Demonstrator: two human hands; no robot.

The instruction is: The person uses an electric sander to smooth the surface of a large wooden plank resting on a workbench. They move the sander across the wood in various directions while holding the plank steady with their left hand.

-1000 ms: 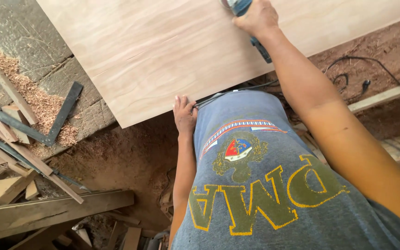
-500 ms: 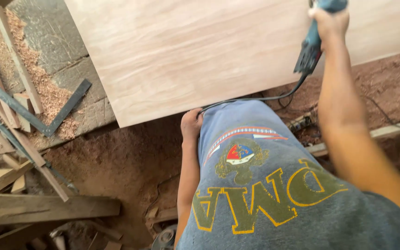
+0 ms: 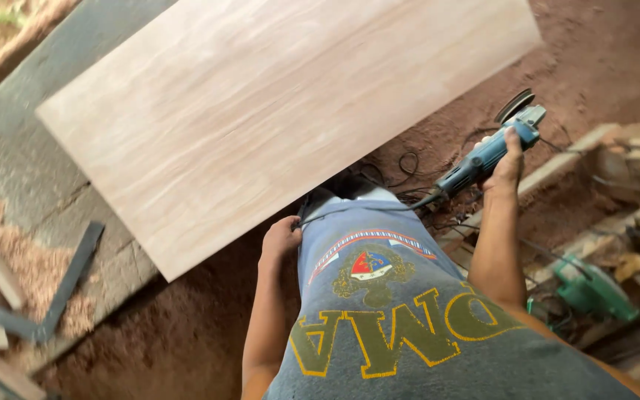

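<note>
The right hand (image 3: 510, 161) is wrapped around the body of a blue angle grinder (image 3: 487, 152), held in the air off the right-hand corner of the plywood sheet (image 3: 275, 118) — well clear of its surface. The grinder's long axis runs diagonally: its disc end points up and to the right, away from the sheet, and its tail points down-left, where a black power cord (image 3: 368, 210) leaves it. That cord runs leftward to the left hand (image 3: 281, 238), which is curled into a loose fist around it just below the sheet's near edge. A green power tool (image 3: 592, 285) lies on the ground far right of the sheet.
</note>
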